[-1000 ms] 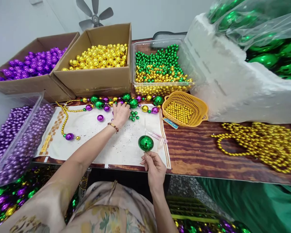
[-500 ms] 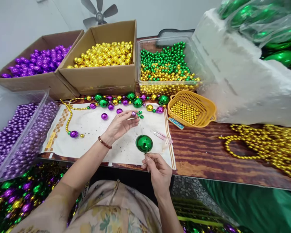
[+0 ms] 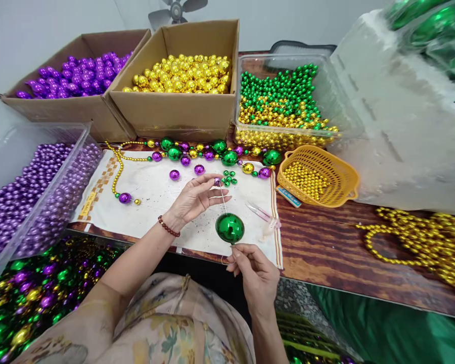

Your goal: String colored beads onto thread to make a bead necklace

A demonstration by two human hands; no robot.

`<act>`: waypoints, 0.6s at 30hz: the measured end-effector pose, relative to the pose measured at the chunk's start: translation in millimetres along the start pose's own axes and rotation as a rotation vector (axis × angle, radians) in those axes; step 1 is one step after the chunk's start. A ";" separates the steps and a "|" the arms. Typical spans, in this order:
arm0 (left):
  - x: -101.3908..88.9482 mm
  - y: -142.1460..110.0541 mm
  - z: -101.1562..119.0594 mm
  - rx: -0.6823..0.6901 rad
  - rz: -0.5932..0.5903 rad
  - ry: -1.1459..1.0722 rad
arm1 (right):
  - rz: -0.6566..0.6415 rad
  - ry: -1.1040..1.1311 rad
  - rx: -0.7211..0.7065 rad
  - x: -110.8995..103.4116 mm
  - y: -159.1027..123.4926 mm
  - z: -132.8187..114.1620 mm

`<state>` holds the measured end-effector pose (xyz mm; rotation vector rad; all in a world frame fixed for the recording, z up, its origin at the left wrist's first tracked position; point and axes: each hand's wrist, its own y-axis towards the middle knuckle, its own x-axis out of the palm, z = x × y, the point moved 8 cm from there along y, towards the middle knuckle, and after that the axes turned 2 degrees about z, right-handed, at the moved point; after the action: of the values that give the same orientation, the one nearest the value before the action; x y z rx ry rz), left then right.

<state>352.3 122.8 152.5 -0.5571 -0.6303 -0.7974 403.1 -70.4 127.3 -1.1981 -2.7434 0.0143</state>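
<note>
Left hand [image 3: 195, 198]: I pinched a purple bead [image 3: 217, 181] against the needle [image 3: 223, 196].
Right hand [image 3: 261, 278]: fingertips gripped the green ball [image 3: 230, 228] from below.
Bead: slack pinch risked dropping it.

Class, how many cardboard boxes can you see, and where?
2: the left cardboard box, holding purple beads, and the right cardboard box, holding gold beads, side by side at the back.

Pinching a small purple bead [image 3: 217, 181] near the center of the frame and holding a large green bead [image 3: 230, 228] below.
</note>
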 end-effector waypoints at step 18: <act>-7.7 0.3 -4.9 0.010 0.025 0.101 | 0.040 -0.001 0.112 6.1 1.8 14.5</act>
<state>349.8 123.4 143.8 -0.5111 -0.5330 -0.7934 398.3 -64.0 113.6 -1.2221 -2.6791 0.1706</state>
